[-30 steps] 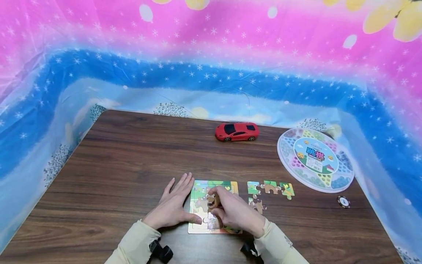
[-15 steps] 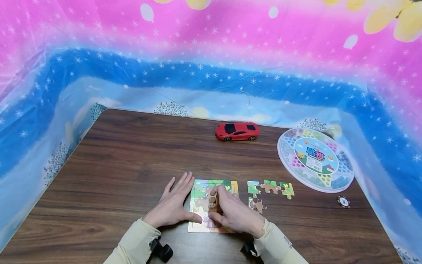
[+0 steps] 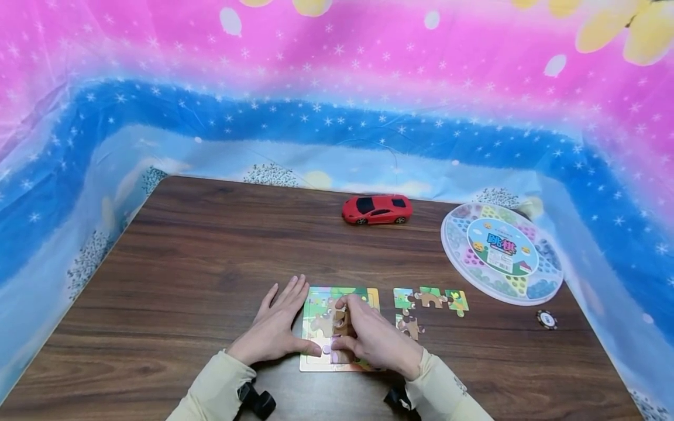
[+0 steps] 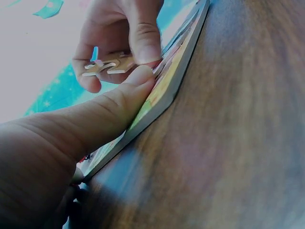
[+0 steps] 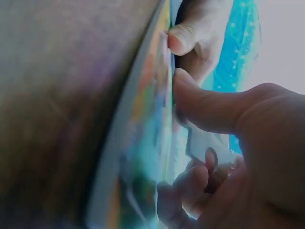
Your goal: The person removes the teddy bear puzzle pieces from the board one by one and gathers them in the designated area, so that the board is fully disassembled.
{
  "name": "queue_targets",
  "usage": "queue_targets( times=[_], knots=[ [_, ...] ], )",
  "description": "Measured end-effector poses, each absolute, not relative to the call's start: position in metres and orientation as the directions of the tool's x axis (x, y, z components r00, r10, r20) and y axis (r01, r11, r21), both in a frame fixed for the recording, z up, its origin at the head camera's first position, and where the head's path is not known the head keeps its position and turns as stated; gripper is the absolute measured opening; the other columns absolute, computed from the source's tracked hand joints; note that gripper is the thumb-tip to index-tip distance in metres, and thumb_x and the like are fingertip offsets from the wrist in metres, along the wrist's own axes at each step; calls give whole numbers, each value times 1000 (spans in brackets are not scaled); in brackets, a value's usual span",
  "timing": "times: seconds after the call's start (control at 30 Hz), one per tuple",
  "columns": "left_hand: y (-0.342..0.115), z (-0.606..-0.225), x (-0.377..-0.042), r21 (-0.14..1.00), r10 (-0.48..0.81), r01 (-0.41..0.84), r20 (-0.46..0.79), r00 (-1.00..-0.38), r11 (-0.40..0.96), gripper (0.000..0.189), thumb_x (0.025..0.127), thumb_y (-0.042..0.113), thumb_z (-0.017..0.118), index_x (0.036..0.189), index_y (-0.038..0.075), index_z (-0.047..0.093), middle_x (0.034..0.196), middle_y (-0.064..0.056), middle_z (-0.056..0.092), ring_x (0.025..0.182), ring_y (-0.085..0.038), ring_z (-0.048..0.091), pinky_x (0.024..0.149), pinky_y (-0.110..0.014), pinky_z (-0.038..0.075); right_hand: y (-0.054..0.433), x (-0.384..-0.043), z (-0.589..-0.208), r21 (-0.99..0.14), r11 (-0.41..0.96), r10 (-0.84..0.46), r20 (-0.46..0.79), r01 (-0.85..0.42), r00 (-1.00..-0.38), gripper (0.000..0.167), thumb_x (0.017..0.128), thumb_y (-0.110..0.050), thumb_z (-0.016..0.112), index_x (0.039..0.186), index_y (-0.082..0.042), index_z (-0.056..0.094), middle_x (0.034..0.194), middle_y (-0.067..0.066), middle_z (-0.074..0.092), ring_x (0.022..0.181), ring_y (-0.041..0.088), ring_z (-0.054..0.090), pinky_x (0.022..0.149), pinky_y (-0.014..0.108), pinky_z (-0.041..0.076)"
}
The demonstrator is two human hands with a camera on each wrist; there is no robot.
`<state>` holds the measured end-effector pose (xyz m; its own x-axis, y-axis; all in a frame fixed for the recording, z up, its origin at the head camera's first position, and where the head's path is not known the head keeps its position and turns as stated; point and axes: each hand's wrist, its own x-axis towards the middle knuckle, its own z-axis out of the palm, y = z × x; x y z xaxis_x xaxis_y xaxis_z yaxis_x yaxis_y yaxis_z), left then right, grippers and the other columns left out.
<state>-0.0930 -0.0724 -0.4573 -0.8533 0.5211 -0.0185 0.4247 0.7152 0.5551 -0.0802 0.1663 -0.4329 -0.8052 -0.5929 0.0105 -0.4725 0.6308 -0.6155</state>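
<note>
A square jigsaw board (image 3: 310, 368) with a brightly coloured animal picture lies near the front of the table. My right hand (image 3: 379, 336) bends over its middle, pinching a brown puzzle piece (image 3: 340, 320) between thumb and fingers. In the left wrist view that piece (image 4: 108, 66) sits tilted above the board's surface; in the right wrist view the fingers partly cover it. Flat and spread, my left hand (image 3: 274, 327) lies along the board's left side, its thumb on the lower left of the picture. The right hand hides much of the board's right half.
Several loose puzzle pieces (image 3: 432, 297) lie right of the board. Farther right are a poker chip (image 3: 546, 320) and a round Chinese checkers box (image 3: 458, 263). A red toy car (image 3: 377, 210) stands at the table's back edge, before a printed cloth (image 3: 316, 126).
The brown puzzle piece in my right fingers has turned, and the right thumb has moved slightly down and left over the board. My left hand stays in place.
</note>
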Motion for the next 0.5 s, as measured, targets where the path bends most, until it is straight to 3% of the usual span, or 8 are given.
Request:
queue_targets(
  times=[0.2,0.33,0.5],
  knots=[
    [-71,-458,-93,546,523,435,-7,-852,716,126,65,69,75,153,-1,19,161,-14,11,149,-27,5,116,-52,-4,175,-79,-421,-645,623,-545,49,-443,-837,39,100,-15,55,135,-6,41,88,-7,50,68,5,50,63,23,46],
    [-71,-458,-93,539,523,439,-4,-852,719,126,65,69,75,153,0,19,161,-14,11,149,-27,5,116,-52,-3,187,-77,-415,-663,637,-486,49,-392,-873,40,103,-15,49,142,-10,40,89,-7,51,67,6,51,62,25,47],
    [-71,-457,-93,542,519,427,-20,-854,724,126,65,70,74,154,1,17,161,-12,8,149,-25,2,116,-51,-5,212,-73,-413,-726,599,-396,96,-336,-913,45,98,-14,58,139,-17,40,83,-6,56,66,10,57,58,26,49]
  ],
)
